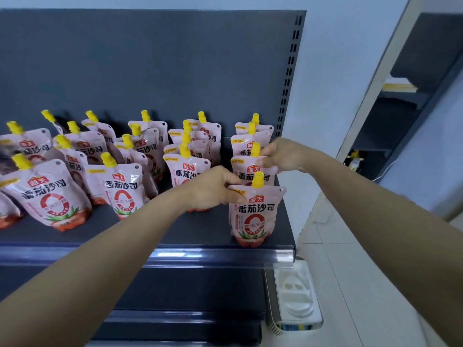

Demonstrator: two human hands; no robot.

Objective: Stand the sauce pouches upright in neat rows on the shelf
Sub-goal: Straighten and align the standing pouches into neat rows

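Observation:
Several pink sauce pouches with yellow caps stand on the dark grey shelf. The rightmost row runs front to back. Its front pouch stands upright at the shelf's front edge, and my left hand pinches its top left corner. Directly behind it stands a second pouch, whose top right corner is held by my right hand. Further pouches stand behind those. Other rows to the left, such as the pouch, lean or stand unevenly.
The shelf's dark back panel rises behind the pouches, with a slotted upright at its right end. A clear price rail lines the front edge. Lower shelves lie beneath. White tiled floor and another shelving unit lie to the right.

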